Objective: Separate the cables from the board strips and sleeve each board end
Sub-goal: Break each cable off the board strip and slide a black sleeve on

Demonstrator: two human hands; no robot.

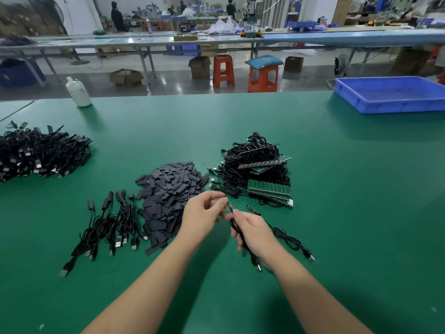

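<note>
No text or label can be read.

A black cable (237, 229) with a small board end (229, 206) is held above the mat, between grey sleeves (168, 196) and stacked board strips (268, 189) (cables attached).

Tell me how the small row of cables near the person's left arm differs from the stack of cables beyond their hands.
The row of cables lies loose, each with a dark sleeve over one end. The stack of cables is a tangled heap, its cables joined to bare green board strips. The row holds far fewer. Both are black cables with USB plugs, lying on the green table.
</note>
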